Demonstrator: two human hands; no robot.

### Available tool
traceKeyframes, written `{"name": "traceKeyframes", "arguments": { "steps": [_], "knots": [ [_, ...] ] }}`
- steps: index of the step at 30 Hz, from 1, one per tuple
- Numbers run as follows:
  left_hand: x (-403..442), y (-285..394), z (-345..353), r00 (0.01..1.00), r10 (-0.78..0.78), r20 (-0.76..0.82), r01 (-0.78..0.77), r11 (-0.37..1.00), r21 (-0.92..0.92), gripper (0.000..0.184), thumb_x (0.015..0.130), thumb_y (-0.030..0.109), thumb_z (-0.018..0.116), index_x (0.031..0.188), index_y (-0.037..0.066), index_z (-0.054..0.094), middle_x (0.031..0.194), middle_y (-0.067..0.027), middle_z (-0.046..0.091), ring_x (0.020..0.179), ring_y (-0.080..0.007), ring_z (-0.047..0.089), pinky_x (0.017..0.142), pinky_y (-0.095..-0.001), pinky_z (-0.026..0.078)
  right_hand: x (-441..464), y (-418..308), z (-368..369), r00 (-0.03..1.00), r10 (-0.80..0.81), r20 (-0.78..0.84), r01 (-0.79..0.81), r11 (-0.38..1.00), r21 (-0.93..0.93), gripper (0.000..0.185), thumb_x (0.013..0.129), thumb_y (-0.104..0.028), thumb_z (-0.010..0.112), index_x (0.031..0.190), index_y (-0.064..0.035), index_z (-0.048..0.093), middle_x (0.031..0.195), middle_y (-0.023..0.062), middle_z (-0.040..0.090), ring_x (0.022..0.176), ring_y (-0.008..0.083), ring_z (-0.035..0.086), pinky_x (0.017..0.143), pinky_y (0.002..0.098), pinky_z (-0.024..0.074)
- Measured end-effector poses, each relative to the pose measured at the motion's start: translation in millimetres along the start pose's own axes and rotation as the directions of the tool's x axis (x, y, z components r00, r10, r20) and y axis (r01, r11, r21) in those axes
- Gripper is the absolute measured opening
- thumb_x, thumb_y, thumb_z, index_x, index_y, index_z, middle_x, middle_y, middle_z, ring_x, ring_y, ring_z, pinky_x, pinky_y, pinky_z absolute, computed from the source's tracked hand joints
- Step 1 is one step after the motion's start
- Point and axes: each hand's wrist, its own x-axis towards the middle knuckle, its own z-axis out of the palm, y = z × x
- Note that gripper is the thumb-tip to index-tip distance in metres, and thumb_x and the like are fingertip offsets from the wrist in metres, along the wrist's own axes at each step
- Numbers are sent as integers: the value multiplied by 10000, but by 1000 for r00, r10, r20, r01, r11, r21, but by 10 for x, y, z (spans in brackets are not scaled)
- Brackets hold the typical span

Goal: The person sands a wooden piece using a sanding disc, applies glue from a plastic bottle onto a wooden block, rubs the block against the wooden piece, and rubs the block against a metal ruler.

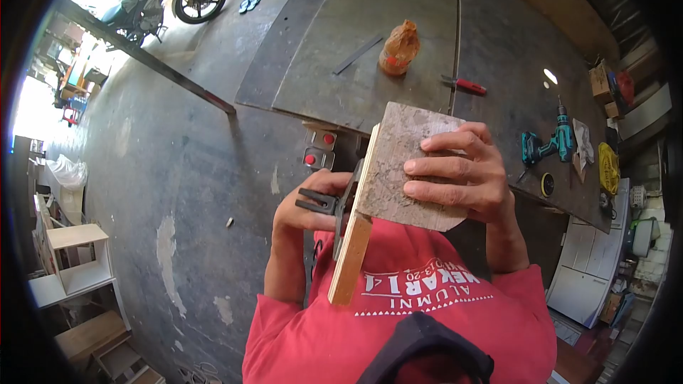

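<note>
My right hand [462, 178] is wrapped over the far edge of a rough, stained wooden board [398, 163], its fingers lying on the broad face. The board is held up in front of my chest, off the table. Along its left side runs a plywood strip [348, 259] with a pale layered edge; I cannot tell whether the two are joined. My left hand [313, 203] is closed around a black tool [318, 201] with a two-pronged end, pressed near the strip's left side. The tool's kind is unclear, and part of it is hidden by the fingers and wood.
On the dark table [313, 50] lie a bottle with orange-brown contents [400, 50], a flat metal strip [358, 55], a red-handled tool [469, 85] and a teal cordless drill [551, 139]. Red buttons [310, 159] sit at the table's edge. A motorcycle [163, 0] stands behind.
</note>
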Motion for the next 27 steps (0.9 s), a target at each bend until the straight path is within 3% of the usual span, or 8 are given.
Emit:
{"name": "traceKeyframes", "arguments": {
  "steps": [6,9,19,21,23,25,26,27],
  "knots": [
    [-15,-29,16,1000,-3,-23,0,993,-117,619,768,230,842,1268,-76,645,1115,-65,744,1008,-100,652,891,-279,517,-42,-37,2,999,13,43,-13,1000,-2,252,744,-278,810,995,-258,816,1099,-57,777,1033,208,685,870,399,466],
    [-32,-103,-18,1000,-22,-17,20,993,-116,631,762,223,848,1278,-75,642,1109,-66,741,1008,-100,649,892,-278,514,-41,-13,-7,998,2,56,-2,1000,3,292,779,-252,770,1069,-273,789,1120,-81,755,1029,175,670,873,360,437],
    [-89,-179,-62,999,-20,-34,17,996,-90,552,742,212,857,1193,-46,671,1051,-41,724,968,-92,635,840,-284,517,-130,67,-111,989,61,135,-65,998,26,260,758,-212,774,1016,-239,799,1093,-64,757,1025,180,673,885,371,449],
    [-130,-187,9,954,78,-289,-124,982,-145,498,751,206,844,1155,-30,674,1070,-40,704,980,-96,630,823,-282,512,-227,171,-67,933,180,312,-185,983,-16,297,733,-124,747,1018,-194,793,1058,-32,755,1015,207,676,903,394,461],
    [-88,-253,-31,904,322,-281,-358,930,-87,473,773,123,837,1190,-11,657,1127,-48,689,1012,-117,641,837,-295,519,-386,276,-17,926,202,319,-205,978,-23,336,716,-36,700,1025,-142,781,1036,-5,753,1015,242,679,913,401,472],
    [-68,-204,68,749,252,-613,-298,954,28,465,789,51,839,1208,25,640,1160,-50,675,1042,-127,644,856,-299,522,-517,322,-7,889,407,209,-396,913,-95,371,719,24,664,1048,-110,770,1060,14,754,1016,263,684,898,404,487],
    [-41,-322,47,665,347,-662,-291,936,198,467,813,18,838,1230,58,632,1075,-47,713,958,-132,674,824,-293,536,-546,306,-24,886,450,113,-439,892,-108,402,741,55,656,1104,-88,753,1109,55,746,1026,297,688,883,407,512],
    [-12,-379,32,663,349,-662,-288,935,205,467,813,18,838,1230,58,632,1075,-47,713,958,-132,674,824,-293,536,-515,252,-28,888,446,110,-436,894,-104,402,741,55,656,1104,-88,753,1109,55,746,1026,297,688,883,407,512]
  ]
}}
